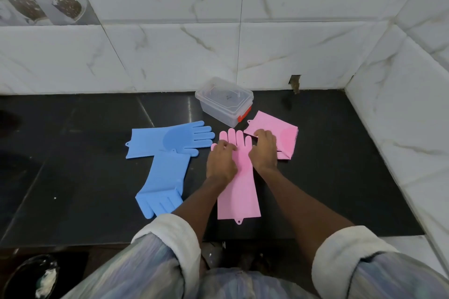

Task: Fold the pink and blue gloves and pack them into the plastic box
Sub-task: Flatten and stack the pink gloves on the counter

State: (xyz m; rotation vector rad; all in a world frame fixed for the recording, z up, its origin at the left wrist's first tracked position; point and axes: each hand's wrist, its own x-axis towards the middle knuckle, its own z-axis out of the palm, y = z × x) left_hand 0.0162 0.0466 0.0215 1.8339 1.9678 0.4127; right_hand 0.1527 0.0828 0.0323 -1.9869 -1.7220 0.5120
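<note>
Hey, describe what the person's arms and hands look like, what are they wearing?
Both hands, the left hand and the right hand, are bare, with no gloves, rings or watch visible. The forearms are bare too. Each striped pastel sleeve is rolled up near the elbow, showing a thick white cuff.

Nothing here can be read. The clear plastic box by the back edge of the black worktop has a small dark mark on its lid, too tiny to decipher.
</note>
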